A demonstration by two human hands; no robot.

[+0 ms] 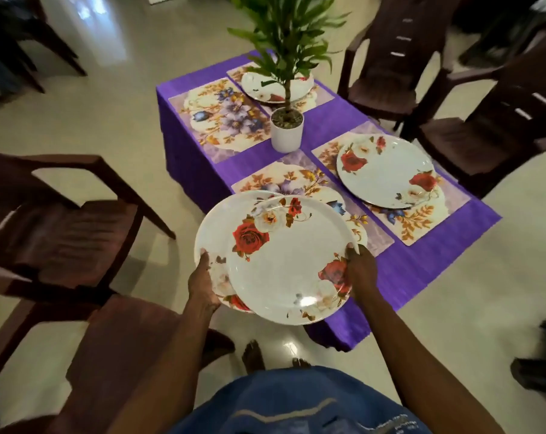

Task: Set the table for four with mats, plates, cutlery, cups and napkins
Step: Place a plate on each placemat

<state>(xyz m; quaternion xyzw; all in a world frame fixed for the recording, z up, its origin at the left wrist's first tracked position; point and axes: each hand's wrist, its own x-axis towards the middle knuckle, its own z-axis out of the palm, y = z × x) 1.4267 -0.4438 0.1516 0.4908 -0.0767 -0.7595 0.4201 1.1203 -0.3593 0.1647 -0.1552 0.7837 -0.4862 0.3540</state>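
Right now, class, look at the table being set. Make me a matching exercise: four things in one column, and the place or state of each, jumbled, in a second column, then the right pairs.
Things
1. top plate
2. potted plant
3. far-left mat
4. near-right mat

Places or states
A. bare, no plate on it
B. held by the right hand
C. carries a plate
D. stands mid-table on the purple cloth

Pairs: 1-B, 2-D, 3-A, 4-C
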